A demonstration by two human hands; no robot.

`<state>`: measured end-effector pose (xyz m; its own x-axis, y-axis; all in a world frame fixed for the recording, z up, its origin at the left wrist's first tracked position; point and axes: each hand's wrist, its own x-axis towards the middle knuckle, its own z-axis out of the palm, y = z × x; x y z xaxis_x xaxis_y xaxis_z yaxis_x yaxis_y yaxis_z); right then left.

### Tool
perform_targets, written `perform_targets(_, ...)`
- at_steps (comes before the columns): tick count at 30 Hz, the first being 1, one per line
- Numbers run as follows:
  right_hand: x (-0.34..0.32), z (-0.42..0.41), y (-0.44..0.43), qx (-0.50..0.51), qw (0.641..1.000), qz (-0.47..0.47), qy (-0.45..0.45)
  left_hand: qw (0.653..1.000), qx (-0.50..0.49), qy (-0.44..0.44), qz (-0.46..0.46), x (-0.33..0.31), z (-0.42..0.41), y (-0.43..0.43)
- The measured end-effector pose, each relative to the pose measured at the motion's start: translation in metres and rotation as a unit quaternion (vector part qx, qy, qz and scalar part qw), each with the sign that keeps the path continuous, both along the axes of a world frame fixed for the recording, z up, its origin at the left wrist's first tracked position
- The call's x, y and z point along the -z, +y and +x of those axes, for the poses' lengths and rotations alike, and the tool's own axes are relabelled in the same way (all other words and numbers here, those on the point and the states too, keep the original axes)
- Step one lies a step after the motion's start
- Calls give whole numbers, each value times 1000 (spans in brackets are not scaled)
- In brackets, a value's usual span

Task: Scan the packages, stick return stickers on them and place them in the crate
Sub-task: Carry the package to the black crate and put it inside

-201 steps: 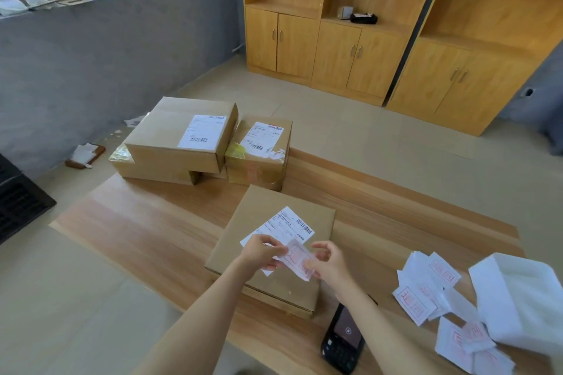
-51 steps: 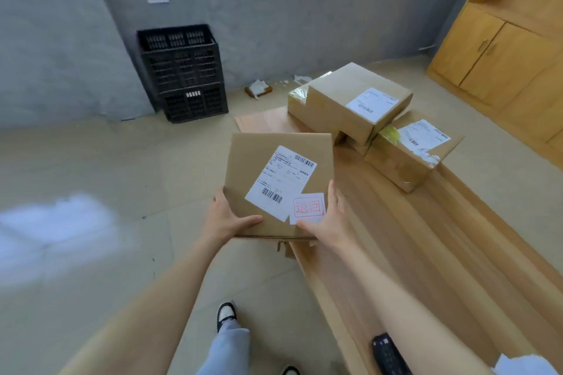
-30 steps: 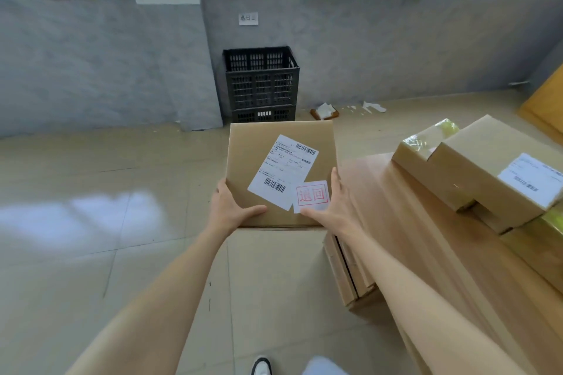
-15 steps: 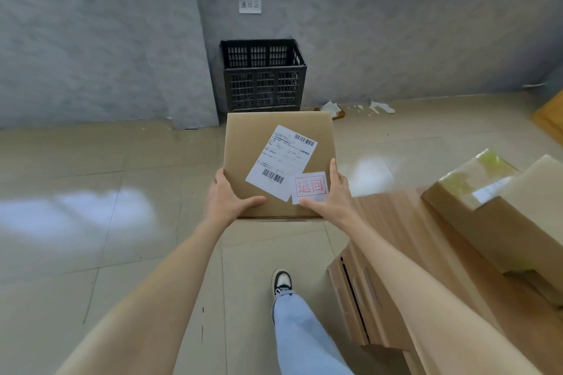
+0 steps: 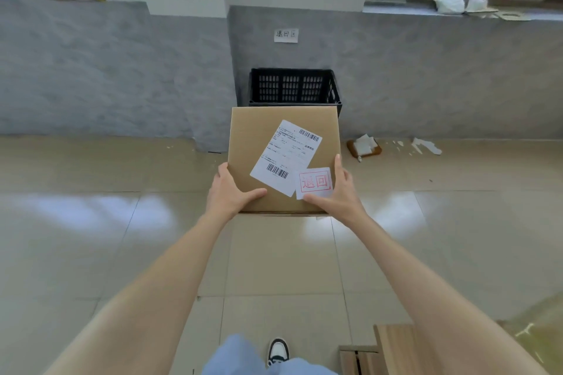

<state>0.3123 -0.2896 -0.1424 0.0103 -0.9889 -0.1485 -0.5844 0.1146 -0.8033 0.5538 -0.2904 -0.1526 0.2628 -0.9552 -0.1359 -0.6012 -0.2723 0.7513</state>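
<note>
The black crate (image 5: 294, 89) stands on the tiled floor (image 5: 122, 237) against the grey wall (image 5: 122, 70), straight ahead of the flat cardboard package (image 5: 268, 143) and partly hidden behind its far edge. The package is carried level in the air, its shipping label (image 5: 285, 157) and red return sticker (image 5: 314, 182) facing up. The left hand (image 5: 230, 190) and right hand (image 5: 339, 189) clamp its near corners, thumbs on top, about equally near the crate, so the drop probably needs both arms reaching forward.

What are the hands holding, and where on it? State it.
Both hands, left and right, hold the cardboard package by its near corners, thumbs on top.
</note>
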Motion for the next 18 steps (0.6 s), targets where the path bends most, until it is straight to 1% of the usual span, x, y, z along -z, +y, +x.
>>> perform_targets(7, 8, 8, -86, -10, 1000, 8, -5, 1000, -12, -18, 2, 1, 9, -82)
perform_targets(18, 16, 40, -233, 16, 1000, 3, 24, 1000, 17, -11, 6, 14, 42, -243)
